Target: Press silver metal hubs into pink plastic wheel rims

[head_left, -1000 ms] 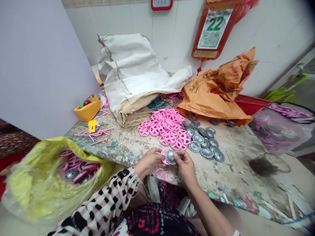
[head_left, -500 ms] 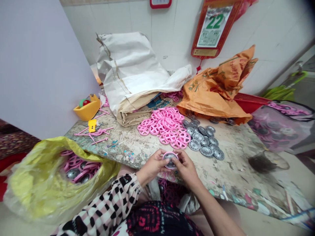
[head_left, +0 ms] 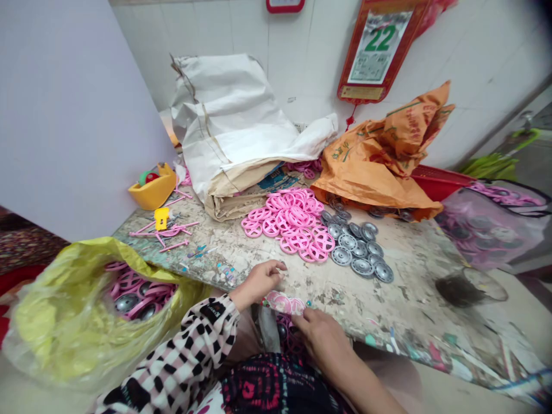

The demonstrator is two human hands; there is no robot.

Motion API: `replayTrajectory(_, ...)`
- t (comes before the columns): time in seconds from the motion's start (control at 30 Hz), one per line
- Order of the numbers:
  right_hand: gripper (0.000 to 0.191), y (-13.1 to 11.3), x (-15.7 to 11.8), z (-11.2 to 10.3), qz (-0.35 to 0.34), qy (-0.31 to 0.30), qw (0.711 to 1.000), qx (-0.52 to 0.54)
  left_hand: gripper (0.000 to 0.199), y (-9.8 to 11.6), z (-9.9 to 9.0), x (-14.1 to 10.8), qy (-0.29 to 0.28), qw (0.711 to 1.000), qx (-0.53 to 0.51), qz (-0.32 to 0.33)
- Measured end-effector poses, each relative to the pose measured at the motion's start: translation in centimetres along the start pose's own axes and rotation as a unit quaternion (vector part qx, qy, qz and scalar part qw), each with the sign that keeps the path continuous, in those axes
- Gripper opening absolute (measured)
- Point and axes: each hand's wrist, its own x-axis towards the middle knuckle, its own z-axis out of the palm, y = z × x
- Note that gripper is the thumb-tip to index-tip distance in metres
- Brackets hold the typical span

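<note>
Left hand [head_left: 257,283] is resting half-curled on the stained worktop [head_left: 414,282], holding nothing visible. Right hand [head_left: 321,340] is touching two pink plastic rings [head_left: 279,302] at the front edge; they're lying flattish, round, no long axis. Grip unclear.

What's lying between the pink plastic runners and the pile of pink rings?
In the head view, small blue plastic scraps lie on the stained bench top between the pink plastic runners and the pile of pink rings.

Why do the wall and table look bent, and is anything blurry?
In the head view, the wide lens bows the wall and table edge; soft, even light leaves faint shadows; the pink rings and metal discs stay sharp.
</note>
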Motion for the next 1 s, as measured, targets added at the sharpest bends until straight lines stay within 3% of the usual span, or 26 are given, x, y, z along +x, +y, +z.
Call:
replayTrajectory(0.07, 0.017, -0.2, -0.3, 0.4, -0.007, 0.018, 0.999, -0.048, 0.024, -0.3, 0.0, 1.0, 0.077, 0.987, 0.132, 0.056)
replayTrajectory(0.17, 0.020, 1.6, 0.3, -0.1, 0.008, 0.079, 0.996, -0.029, 0.028, -0.2, 0.4, 2.5, 0.113, 0.949, 0.271, 0.119)
replayTrajectory(0.27, 0.029, 5.5, 2.0, -1.5, 0.074, 0.172, 0.982, -0.011, 0.036, 0.3, 0.8, 3.9, 0.118, 0.922, 0.352, 0.112)
replayTrajectory(0.37, 0.033, 9.4, 4.0, -3.1, 0.165, 0.235, 0.955, -0.079, 0.034, 0.6, 1.2, 5.0, 0.130, 0.899, 0.410, 0.083)
replayTrajectory(0.47, 0.042, 11.5, 5.6, -3.8, 0.245, 0.229, 0.929, -0.156, 0.026, 0.6, 1.4, 5.6, 0.130, 0.894, 0.421, 0.077)
replayTrajectory(0.57, 0.045, 11.9, 6.4, -3.9, 0.254, 0.191, 0.927, -0.198, 0.020, 0.4, 1.1, 5.3, 0.136, 0.902, 0.401, 0.078)
replayTrajectory(0.77, 0.043, 12.6, 6.1, -3.0, 0.188, 0.157, 0.934, -0.259, 0.006, 0.5, -0.1, 2.8, 0.176, 0.940, 0.250, 0.149)
replayTrajectory(0.83, 0.045, 13.5, 5.8, -2.6, 0.187, 0.157, 0.931, -0.273, 0.008, 0.7, -0.2, 2.1, 0.177, 0.972, 0.108, 0.113)
replayTrajectory(0.9, 0.045, 14.4, 5.5, -2.4, 0.184, 0.153, 0.930, -0.278, 0.012, 0.9, 0.0, 1.5, 0.156, 0.983, -0.084, 0.040)
replayTrajectory(1.0, 0.044, 14.9, 4.9, -2.7, 0.173, 0.161, 0.934, -0.270, 0.019, 1.2, 0.5, 0.8, 0.105, 0.935, -0.331, -0.072)
